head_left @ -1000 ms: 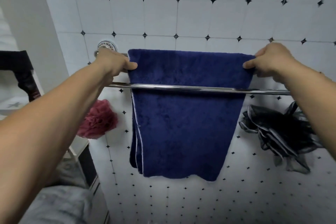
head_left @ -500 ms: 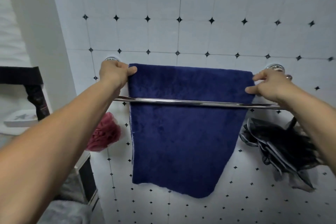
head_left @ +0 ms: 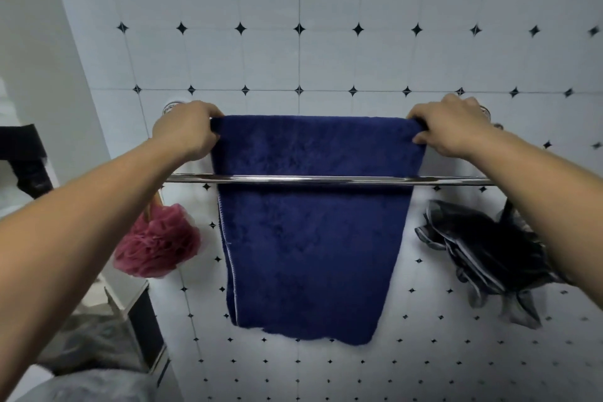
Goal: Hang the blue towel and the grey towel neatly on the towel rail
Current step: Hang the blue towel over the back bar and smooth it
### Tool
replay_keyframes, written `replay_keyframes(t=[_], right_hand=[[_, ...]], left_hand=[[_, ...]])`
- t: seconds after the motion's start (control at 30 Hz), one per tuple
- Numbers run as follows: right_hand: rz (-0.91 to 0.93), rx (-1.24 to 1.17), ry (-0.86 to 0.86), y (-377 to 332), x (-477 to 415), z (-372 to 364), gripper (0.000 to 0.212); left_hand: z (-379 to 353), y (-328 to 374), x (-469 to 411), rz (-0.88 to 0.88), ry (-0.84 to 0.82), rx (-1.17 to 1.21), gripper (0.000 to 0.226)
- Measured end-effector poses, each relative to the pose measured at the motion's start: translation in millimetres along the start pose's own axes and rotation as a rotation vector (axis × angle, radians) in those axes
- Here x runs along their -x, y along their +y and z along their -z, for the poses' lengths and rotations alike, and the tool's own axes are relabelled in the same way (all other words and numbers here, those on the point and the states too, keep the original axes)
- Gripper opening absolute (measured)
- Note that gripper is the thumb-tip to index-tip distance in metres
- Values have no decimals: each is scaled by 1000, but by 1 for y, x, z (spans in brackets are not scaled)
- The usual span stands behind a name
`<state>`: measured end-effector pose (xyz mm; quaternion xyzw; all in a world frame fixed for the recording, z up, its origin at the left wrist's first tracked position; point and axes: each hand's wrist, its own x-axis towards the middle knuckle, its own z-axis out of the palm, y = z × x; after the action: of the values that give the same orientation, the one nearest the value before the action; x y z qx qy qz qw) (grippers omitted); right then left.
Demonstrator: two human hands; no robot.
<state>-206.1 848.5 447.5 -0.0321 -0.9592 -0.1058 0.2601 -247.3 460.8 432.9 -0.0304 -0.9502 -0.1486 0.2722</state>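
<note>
Surface: wall of white square tiles [head_left: 326, 59] with small black diamond insets at the corners. A plain white wall panel [head_left: 42, 42] meets it at left.

Counts:
- 1 dark blue plush towel [head_left: 310, 238]
- 1 visible chrome towel rail bar [head_left: 450, 180]
- 2 round chrome wall mounts, left mount [head_left: 171, 106] and right mount [head_left: 486, 112], both half hidden by the hands
- 2 mesh bath puffs
- 2 hands

Blue towel is draped at the top, fold line level between the hands. The support under the fold is hidden. The front layer hangs behind the chrome bar, which crosses in front of it. Pale stitching runs down its left edge, with two layers showing there. The bottom hem sits slightly lower on the right.

Left hand [head_left: 186, 130] has fingers curled over the towel's top left corner, gripping it. Right hand [head_left: 453, 127] does the same on the top right corner.

Dark pink mesh puff [head_left: 156, 241] hangs left of the towel and black-and-grey mesh puff [head_left: 489, 251] right of it, both clear of the towel.

Grey towel [head_left: 98, 385] is a soft blurred heap at the bottom left edge, well apart from the rail. Can't tell what it lies on.
</note>
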Motion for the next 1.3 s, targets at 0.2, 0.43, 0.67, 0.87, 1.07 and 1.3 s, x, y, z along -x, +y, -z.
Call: replay_keyframes(t=[0.2, 0.43, 0.67, 0.87, 1.07, 1.3], right_hand=[[-23, 123, 119, -11, 1, -18, 22], [-181, -722, 475, -57, 90, -36, 19], [-531, -877, -337, -60, 117, -146, 86], [-502, -1448, -376, -46, 85, -166, 61], [-556, -1432, -401, -53, 123, -208, 44], [-597, -1336, -472, -65, 155, -245, 51]], left_hand=[[-4, 3, 3, -64, 63, -236, 33], [-35, 7, 82, -32, 474, 414, 10], [-165, -43, 149, 352, -228, 567, 82], [-181, -47, 96, 412, -292, 1146, 51], [-202, -56, 117, 449, -289, 1203, 28], [-230, -63, 162, 521, -481, 1053, 24]])
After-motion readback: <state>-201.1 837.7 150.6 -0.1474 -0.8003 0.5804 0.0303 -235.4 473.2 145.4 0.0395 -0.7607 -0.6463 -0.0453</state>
